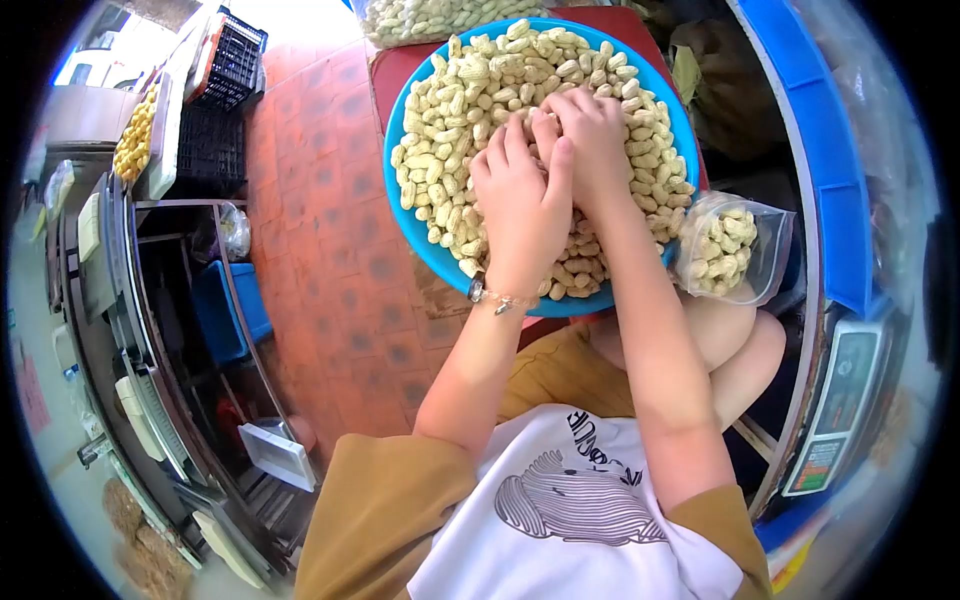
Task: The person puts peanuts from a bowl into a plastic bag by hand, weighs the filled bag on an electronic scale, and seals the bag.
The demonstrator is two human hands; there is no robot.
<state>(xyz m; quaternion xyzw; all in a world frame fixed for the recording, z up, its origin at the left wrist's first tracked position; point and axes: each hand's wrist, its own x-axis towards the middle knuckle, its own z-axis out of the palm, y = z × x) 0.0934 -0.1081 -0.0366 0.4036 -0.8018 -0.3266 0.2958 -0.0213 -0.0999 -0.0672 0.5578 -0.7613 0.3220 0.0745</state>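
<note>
A round blue basin (403, 222) full of unshelled peanuts (447, 122) stands on a red surface. Both hands lie on the peanuts near the basin's middle, close together. My left hand (523, 195), with a bracelet at the wrist, has its thumb and fingers apart on top of the pile. Beside it, touching or nearly so, my right hand (587, 145) reaches further in, its fingers bent down into the peanuts; what lies under them is hidden. To the right of the basin, an open clear bag (728, 245) of peanuts rests by the knees.
Behind the basin is a large clear bag (455, 18) of peanuts. Blue trays (838, 200) and a digital scale (838, 405) line the right side. Black crates (212, 140), a metal rack and a blue bin (232, 310) stand left, beyond red floor tiles (330, 250).
</note>
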